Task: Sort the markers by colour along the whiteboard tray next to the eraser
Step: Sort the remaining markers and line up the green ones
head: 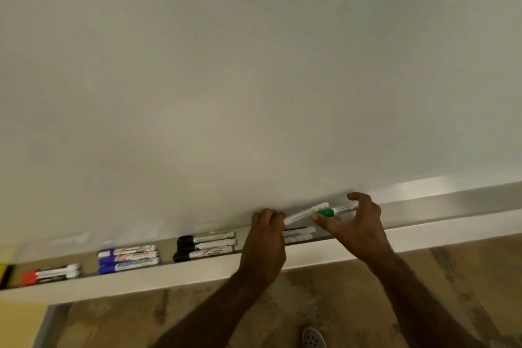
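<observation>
Hands up at tray (197, 271): my left hand (264, 246) fisted round one marker (306, 213), right hand (356, 223) half open, pinching green marker (336, 211). Reds (50, 274), blues (127, 258), blacks (206, 246) grouped in tray, eraser (5, 274) far left.

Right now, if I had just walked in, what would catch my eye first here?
Two hands meet above the tray: the left hand grips a white marker and the right hand pinches a green marker. To their left, sorted piles lie in the tray: black markers, then blue markers, then red markers. Above it all spreads the blank whiteboard.
</observation>
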Tool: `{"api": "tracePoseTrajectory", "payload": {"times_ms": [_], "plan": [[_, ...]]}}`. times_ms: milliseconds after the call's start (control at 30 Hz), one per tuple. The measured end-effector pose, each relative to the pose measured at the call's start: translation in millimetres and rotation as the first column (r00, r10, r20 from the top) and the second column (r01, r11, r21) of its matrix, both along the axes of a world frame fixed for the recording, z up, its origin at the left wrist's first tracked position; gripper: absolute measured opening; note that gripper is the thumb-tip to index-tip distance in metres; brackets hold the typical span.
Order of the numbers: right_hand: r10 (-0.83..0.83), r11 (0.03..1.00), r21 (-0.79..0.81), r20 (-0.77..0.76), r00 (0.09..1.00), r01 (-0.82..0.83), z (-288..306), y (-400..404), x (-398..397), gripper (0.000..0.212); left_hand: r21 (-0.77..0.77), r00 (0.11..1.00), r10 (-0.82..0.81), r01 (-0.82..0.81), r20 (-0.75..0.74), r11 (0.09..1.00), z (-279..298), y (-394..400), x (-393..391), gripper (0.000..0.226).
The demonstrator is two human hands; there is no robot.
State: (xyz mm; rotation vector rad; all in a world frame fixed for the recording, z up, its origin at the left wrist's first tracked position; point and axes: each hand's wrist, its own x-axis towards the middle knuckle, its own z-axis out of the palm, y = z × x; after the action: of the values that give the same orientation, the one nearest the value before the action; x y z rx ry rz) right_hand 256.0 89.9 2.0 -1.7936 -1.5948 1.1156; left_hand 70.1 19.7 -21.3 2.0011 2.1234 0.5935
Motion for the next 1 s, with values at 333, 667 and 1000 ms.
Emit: {"api": "tracePoseTrajectory", "payload": {"times_ms": [333, 667, 1000], "plan": [[-0.057, 0.995, 0.096, 0.175, 0.983, 0.04, -23.7, -43.2, -117.5, 0.112, -0.045, 0.955, 0.27, -0.277, -0.12, 0.96, -1.6, -76.4, -155.5, 0.036], [-0.192, 0.977, 0.168, 0.442, 0.876, 0.129, -41.8, -57.5, -152.1, 0.112, -0.01, 0.924, 0.363, -0.366, -0.123, 0.93, -7.2, -146.3, -276.8, 0.034], [-0.332, 0.907, 0.376, 0.365, 0.87, 0.188, -74.9, -79.2, -177.1, 0.104, -0.082, 0.874, 0.454, -0.472, -0.171, 0.878, -9.1, -185.7, -374.5, 0.045]]}}
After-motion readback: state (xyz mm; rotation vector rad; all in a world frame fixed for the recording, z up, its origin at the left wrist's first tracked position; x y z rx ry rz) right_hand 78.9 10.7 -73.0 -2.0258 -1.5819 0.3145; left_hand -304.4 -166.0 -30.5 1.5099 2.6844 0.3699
